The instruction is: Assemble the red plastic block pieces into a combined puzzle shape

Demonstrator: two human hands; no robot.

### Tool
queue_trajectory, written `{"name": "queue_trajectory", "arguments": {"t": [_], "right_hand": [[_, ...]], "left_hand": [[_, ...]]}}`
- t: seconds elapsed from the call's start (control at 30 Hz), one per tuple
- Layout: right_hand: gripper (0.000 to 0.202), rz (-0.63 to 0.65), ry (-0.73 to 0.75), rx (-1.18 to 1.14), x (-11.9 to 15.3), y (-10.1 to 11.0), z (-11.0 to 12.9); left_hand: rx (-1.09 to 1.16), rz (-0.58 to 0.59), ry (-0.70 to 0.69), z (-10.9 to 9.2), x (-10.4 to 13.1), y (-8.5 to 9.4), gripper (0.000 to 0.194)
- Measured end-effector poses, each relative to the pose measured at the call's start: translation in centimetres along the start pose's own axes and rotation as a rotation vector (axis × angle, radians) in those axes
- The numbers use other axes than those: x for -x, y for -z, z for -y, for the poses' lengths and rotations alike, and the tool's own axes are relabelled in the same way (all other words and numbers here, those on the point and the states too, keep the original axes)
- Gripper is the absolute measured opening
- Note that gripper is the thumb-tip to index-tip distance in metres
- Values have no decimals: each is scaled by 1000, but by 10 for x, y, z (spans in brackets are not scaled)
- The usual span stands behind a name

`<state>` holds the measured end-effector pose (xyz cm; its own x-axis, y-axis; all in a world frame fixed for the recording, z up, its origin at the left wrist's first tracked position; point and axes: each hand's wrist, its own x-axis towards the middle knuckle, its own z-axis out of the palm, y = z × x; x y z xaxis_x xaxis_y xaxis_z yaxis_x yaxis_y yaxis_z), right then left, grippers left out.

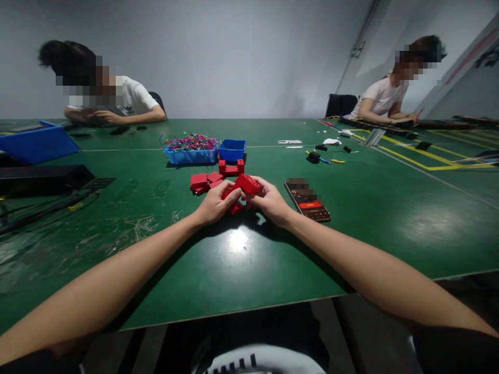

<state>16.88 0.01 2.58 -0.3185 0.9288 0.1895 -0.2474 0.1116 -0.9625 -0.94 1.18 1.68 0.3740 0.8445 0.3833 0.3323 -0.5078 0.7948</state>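
Between my two hands is a red block-shaped plastic part (247, 184), held just above the green table. My left hand (217, 202) grips its left side, thumb and fingers closed. Around its right side my right hand (270, 201) is closed too. Another bit of red (235, 208) shows below my left fingers; whether it belongs to the same part I cannot tell. Just beyond my left hand lies a small pile of red plastic pieces (199, 182). A red bracket-like piece (231, 168) with raised ends stands behind the held part.
A blue tray of coloured wires (191, 150) and a smaller blue bin (232, 149) stand farther back. Right of my hands lies a phone (307, 200). Pliers (331, 160) and a black block (313, 157) are beyond it. Two people sit across the green table (249, 280). Cables (50, 205) lie left.
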Motion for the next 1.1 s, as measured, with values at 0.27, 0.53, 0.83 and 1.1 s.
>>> {"name": "queue_trajectory", "arguments": {"t": [0.27, 0.53, 0.83, 1.1], "right_hand": [[37, -37, -65, 78, -7, 8, -12], [43, 3, -81, 97, -4, 5, -9], [39, 16, -96, 98, -4, 4, -11], [30, 32, -115, 99, -4, 3, -7]], "left_hand": [[-251, 64, -121, 4, 2, 0, 41], [-926, -118, -396, -2, -3, 28, 28], [-1150, -30, 0, 30, -4, 37, 44], [-1167, 3, 41, 26, -6, 36, 58]]}}
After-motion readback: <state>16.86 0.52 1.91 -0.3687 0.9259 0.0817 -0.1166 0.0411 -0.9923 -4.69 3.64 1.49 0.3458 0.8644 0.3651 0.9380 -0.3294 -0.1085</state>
